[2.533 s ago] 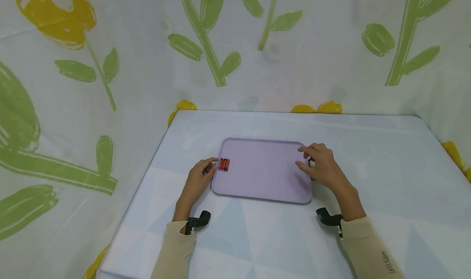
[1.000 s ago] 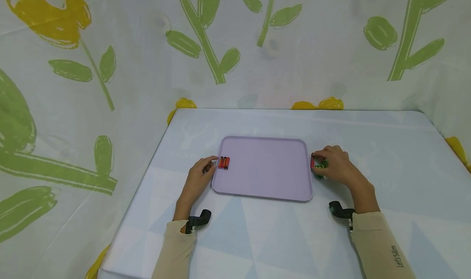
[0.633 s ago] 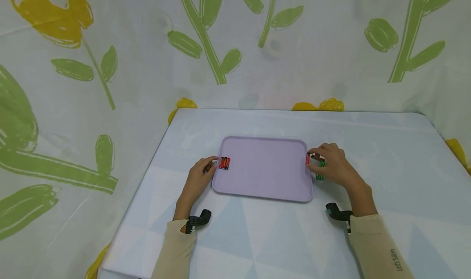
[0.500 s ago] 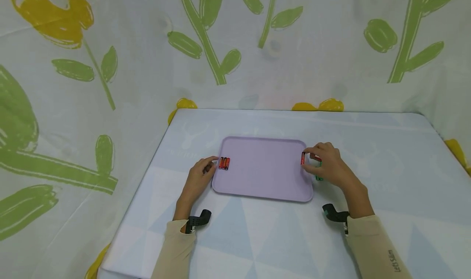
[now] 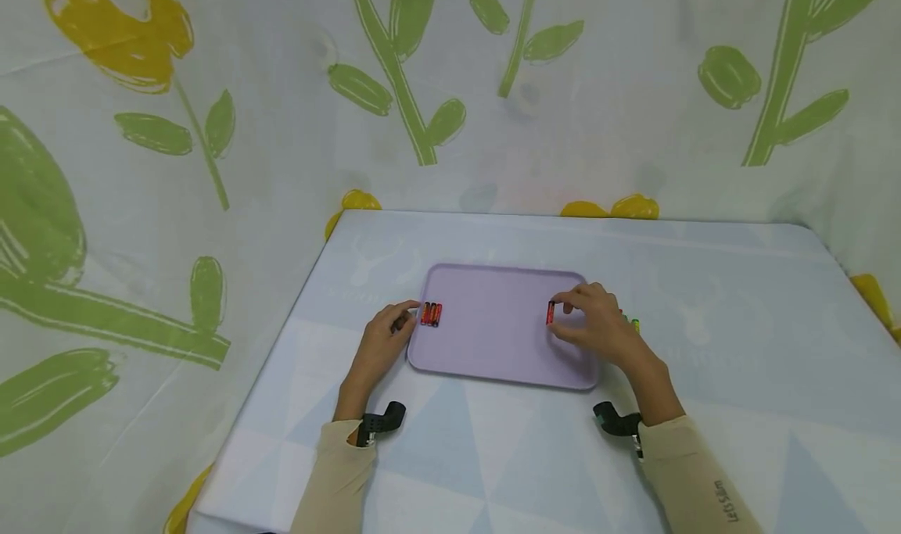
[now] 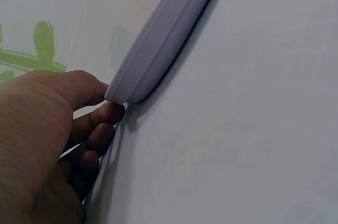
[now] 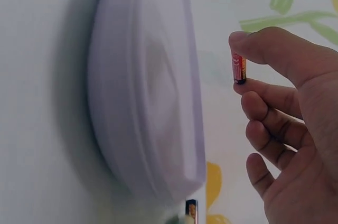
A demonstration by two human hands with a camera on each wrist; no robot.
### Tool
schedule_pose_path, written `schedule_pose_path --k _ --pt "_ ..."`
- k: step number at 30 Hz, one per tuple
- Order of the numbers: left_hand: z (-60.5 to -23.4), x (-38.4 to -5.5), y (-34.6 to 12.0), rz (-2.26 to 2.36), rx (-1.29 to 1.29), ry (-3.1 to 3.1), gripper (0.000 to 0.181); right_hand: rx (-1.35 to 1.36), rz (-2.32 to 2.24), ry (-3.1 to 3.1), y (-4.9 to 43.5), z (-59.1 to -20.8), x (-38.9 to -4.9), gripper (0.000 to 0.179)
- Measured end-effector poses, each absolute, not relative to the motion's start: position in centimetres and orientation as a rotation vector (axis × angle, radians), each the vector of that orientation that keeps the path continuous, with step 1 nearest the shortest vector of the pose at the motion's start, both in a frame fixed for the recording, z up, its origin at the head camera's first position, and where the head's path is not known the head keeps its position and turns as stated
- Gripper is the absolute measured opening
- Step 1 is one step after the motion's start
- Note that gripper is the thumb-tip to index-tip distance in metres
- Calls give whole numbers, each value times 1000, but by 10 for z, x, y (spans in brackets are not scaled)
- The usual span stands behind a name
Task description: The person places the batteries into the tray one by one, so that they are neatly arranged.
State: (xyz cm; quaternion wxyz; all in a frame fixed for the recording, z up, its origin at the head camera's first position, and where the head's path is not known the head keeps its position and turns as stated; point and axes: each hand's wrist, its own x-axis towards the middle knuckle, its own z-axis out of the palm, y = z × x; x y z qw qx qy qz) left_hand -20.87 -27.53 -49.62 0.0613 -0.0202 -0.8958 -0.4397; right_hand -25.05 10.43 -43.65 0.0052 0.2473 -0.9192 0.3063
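A purple tray (image 5: pixel 493 338) lies on the table, with three red-and-black batteries (image 5: pixel 431 314) side by side at its left end. My left hand (image 5: pixel 378 345) holds the tray's left rim; in the left wrist view the thumb (image 6: pixel 87 87) is on one side of the rim and a finger on the other. My right hand (image 5: pixel 598 323) is over the right part of the tray. It pinches one red battery (image 7: pixel 239 70) by its two ends between thumb and forefinger, the other fingers loosely curled.
Right of the tray, partly hidden behind the right hand, is a green battery (image 5: pixel 635 325) with a bit of red beside it. The table (image 5: pixel 739 299) has a pale patterned cover. A flower-printed curtain (image 5: pixel 598 127) hangs behind it and at the left.
My right hand picked up a red battery from the group right of the tray and carried it left, over the tray's right rim. My left hand stayed at the left rim.
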Motion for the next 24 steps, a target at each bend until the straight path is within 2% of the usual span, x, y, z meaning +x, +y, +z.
schedule_pose_path --k 24 --pt "-500 -211 -278 -1328 -86 -2720 31 911 931 -2799 56 -443 -242 37"
